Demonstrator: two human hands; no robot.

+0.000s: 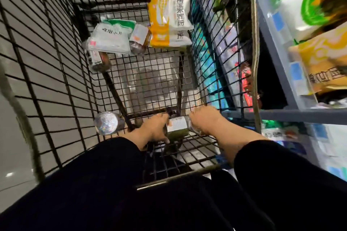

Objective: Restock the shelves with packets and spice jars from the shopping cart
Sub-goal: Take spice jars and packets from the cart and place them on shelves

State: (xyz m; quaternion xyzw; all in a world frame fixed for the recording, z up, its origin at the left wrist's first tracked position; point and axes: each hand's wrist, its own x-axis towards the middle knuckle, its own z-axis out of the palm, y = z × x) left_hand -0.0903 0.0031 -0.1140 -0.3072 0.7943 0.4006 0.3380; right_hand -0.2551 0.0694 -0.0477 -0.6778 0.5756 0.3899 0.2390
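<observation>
While both hands reach to the cart (56,73) floor, a jar (177,126) lies on its side between them, long axis running hand to hand. The left hand (156,127) curls round one end, the right hand (204,120) round the other; exact finger contact is blurred.

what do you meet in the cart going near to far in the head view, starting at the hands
jar between both hands → silver-lidded jar → jar under the white packet → white and green packet → yellow and white packet
</observation>
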